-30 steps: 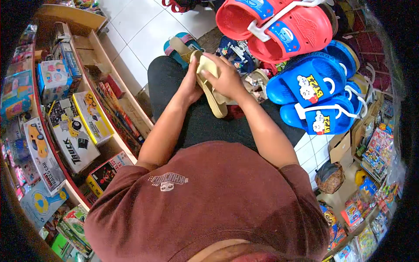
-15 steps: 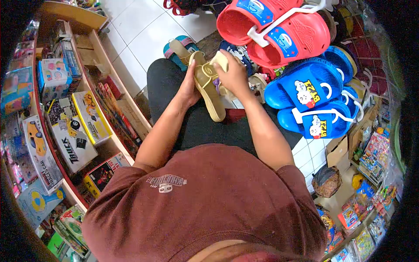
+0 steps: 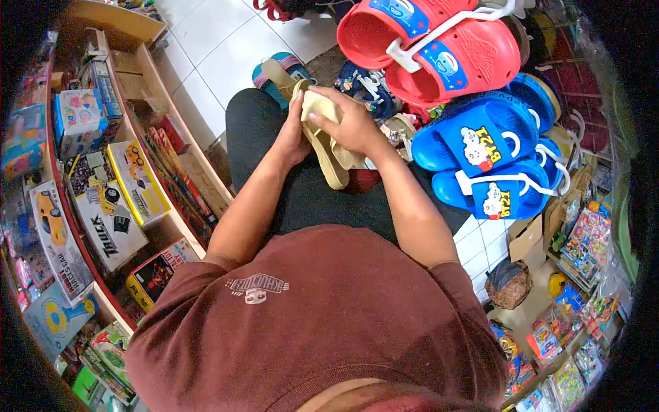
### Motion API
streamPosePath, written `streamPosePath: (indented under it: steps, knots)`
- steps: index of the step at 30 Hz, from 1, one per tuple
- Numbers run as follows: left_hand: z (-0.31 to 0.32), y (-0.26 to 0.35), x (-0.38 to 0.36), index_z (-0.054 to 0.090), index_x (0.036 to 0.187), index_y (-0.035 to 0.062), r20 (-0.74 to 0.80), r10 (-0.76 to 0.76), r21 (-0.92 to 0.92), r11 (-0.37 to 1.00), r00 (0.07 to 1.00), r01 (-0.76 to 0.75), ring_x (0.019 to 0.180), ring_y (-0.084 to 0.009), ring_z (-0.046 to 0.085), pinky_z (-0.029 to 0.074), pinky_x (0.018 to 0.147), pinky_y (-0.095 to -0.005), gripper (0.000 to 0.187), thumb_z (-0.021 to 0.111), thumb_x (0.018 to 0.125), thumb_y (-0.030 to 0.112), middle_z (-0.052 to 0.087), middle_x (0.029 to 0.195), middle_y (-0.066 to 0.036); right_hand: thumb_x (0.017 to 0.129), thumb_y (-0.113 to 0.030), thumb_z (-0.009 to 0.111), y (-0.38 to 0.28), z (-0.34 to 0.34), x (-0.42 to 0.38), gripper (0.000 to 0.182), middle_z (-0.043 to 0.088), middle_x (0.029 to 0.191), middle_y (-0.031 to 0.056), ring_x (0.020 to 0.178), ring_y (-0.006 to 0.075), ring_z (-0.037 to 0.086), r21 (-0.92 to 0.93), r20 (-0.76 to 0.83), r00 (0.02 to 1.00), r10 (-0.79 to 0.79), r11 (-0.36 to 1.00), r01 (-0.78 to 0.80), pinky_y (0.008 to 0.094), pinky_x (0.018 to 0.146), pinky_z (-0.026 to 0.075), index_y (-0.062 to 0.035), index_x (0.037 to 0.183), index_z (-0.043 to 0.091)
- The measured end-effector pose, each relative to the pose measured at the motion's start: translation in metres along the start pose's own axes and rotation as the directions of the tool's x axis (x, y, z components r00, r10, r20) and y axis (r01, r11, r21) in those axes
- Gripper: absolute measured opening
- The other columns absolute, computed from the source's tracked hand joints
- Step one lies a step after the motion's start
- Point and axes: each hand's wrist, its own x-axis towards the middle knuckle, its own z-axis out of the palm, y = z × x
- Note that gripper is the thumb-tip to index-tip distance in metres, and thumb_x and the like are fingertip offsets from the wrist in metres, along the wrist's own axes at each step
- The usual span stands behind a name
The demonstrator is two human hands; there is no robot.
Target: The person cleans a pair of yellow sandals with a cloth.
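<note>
At the frame's upper centre, the left hand (image 3: 294,139) grasps a tan sandal (image 3: 327,165) by its edge. The right hand (image 3: 353,125) grips a pale yellow piece (image 3: 317,106) against the sandal's top.

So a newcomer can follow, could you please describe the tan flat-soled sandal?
From the maroon short-sleeved T-shirt, look up to the black trousers. Over them, the tan flat-soled sandal slants between the left hand and right hand. Unlike the bright blue slides to the right, it is tan and held.
</note>
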Motion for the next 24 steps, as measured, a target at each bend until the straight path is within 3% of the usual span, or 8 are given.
streamPosePath:
  steps: [5, 9, 12, 14, 19, 22, 23, 24]
  knots:
    - [-0.008, -0.002, 0.004, 0.039, 0.138, 0.014, 0.035, 0.035, 0.023, 0.999, 0.999, -0.036, 0.112, -0.0251, 0.059, 0.048, 0.098, -0.0459, 0.063, 0.04, 0.096, 0.061, 0.058, 0.127, -0.01, 0.086, -0.028, 0.068, 0.027, -0.007, 0.005, 0.045, 0.065, 0.115, 0.0189, 0.105, 0.0346, 0.064, -0.199, -0.15, 0.981, 0.127, 0.967, -0.156, 0.0403, 0.091, 0.05, -0.0073, 0.126, 0.058]
    - [-0.005, 0.001, 0.002, 0.04, 0.137, 0.0169, 0.03, 0.03, 0.004, 1.0, 0.999, -0.03, 0.114, -0.0244, 0.058, 0.048, 0.098, -0.0454, 0.059, 0.042, 0.096, 0.06, 0.057, 0.125, -0.009, 0.085, -0.027, 0.069, -0.002, 0.0, 0.0, 0.047, 0.064, 0.117, 0.0189, 0.106, 0.0342, 0.064, -0.044, -0.057, 0.997, -0.059, 0.997, 0.056, 0.0402, 0.092, 0.049, -0.0082, 0.127, 0.058]
    - [-0.016, -0.004, 0.007, 0.04, 0.136, 0.0183, 0.083, 0.04, -0.067, 0.997, 0.996, -0.034, 0.115, -0.0242, 0.057, 0.046, 0.099, -0.0455, 0.058, 0.043, 0.096, 0.06, 0.057, 0.125, -0.008, 0.085, -0.026, 0.069, 0.019, 0.002, 0.002, 0.047, 0.065, 0.117, 0.0188, 0.106, 0.0343, 0.064, -0.125, -0.115, 0.979, 0.17, 0.975, -0.184, 0.0405, 0.092, 0.049, -0.0079, 0.127, 0.057]
    - [-0.02, -0.006, 0.011, 0.041, 0.136, 0.0168, 0.067, 0.083, -0.04, 0.996, 0.994, -0.08, 0.116, -0.024, 0.057, 0.046, 0.1, -0.0449, 0.06, 0.043, 0.095, 0.061, 0.057, 0.126, -0.008, 0.085, -0.026, 0.07, 0.033, -0.006, 0.002, 0.048, 0.065, 0.115, 0.0195, 0.106, 0.0338, 0.064, -0.165, -0.162, 0.961, 0.223, 0.954, -0.249, 0.0407, 0.092, 0.049, -0.007, 0.127, 0.057]
    - [-0.016, -0.004, 0.008, 0.044, 0.135, 0.0133, 0.086, 0.135, -0.008, 0.991, 0.987, -0.135, 0.114, -0.0241, 0.058, 0.046, 0.1, -0.044, 0.064, 0.042, 0.095, 0.063, 0.058, 0.125, -0.008, 0.085, -0.026, 0.071, 0.008, -0.003, 0.001, 0.05, 0.066, 0.114, 0.0199, 0.104, 0.0321, 0.065, 0.192, -0.051, 0.997, 0.067, 0.98, -0.056, 0.0392, 0.09, 0.05, -0.0057, 0.128, 0.056]
    - [-0.007, -0.001, -0.001, 0.047, 0.133, 0.011, 0.052, 0.117, -0.004, 0.993, 0.992, -0.117, 0.113, -0.0239, 0.059, 0.047, 0.098, -0.0439, 0.067, 0.039, 0.095, 0.065, 0.059, 0.124, -0.01, 0.087, -0.027, 0.069, 0.024, -0.006, 0.004, 0.049, 0.067, 0.115, 0.0166, 0.105, 0.0275, 0.065, -0.221, -0.181, 0.974, 0.132, 0.96, -0.171, 0.0368, 0.091, 0.049, -0.0062, 0.13, 0.056]
    - [-0.006, 0.0, -0.002, 0.047, 0.133, 0.0102, 0.063, 0.12, 0.0, 0.993, 0.991, -0.12, 0.112, -0.0239, 0.059, 0.047, 0.098, -0.0438, 0.068, 0.038, 0.095, 0.066, 0.06, 0.124, -0.01, 0.088, -0.027, 0.069, 0.026, -0.01, 0.001, 0.049, 0.066, 0.116, 0.0158, 0.108, 0.027, 0.064, -0.133, -0.179, 0.955, 0.237, 0.956, -0.262, 0.0362, 0.093, 0.048, -0.0059, 0.13, 0.055]
    - [-0.005, 0.001, -0.002, 0.048, 0.133, 0.0094, 0.074, 0.124, 0.003, 0.992, 0.99, -0.124, 0.112, -0.024, 0.06, 0.047, 0.098, -0.0438, 0.069, 0.037, 0.095, 0.066, 0.06, 0.124, -0.01, 0.088, -0.027, 0.069, 0.021, -0.011, 0.001, 0.049, 0.065, 0.117, 0.0165, 0.108, 0.028, 0.064, -0.044, -0.154, 0.972, 0.176, 0.982, -0.185, 0.0365, 0.094, 0.048, -0.0064, 0.131, 0.056]
